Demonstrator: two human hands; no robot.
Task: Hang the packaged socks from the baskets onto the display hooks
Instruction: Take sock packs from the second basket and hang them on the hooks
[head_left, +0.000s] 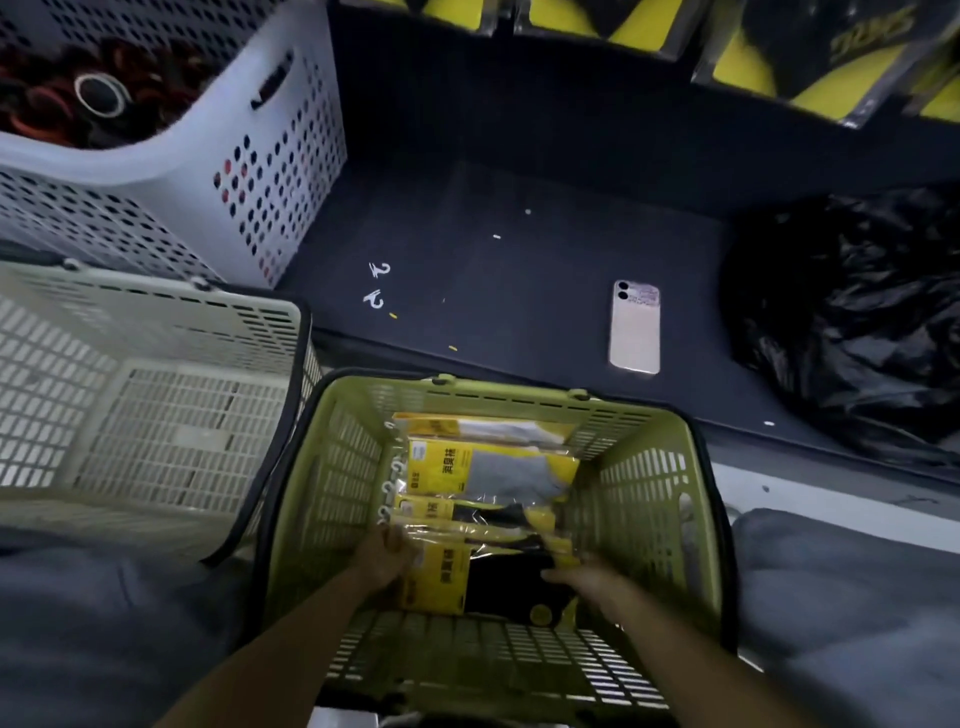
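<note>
Socks (483, 467) in clear film packs lie stacked in the green basket (649, 467), their white hooks (387, 488) along its left wall. Left hand (387, 558) curls round the left edge of the nearest pack (498, 579), by its hook; right hand (584, 577) rests straight fingers on that pack's right side, gripping nothing. Packs look light, floppy and slippery, so better to pinch the stiffer yellow card (434, 582) near the hook than the film

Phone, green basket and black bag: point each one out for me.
Phone (635, 327): head view, middle of its back.
Green basket (540, 402): head view, far rim.
Black bag (852, 322): head view, crumpled middle.
</note>
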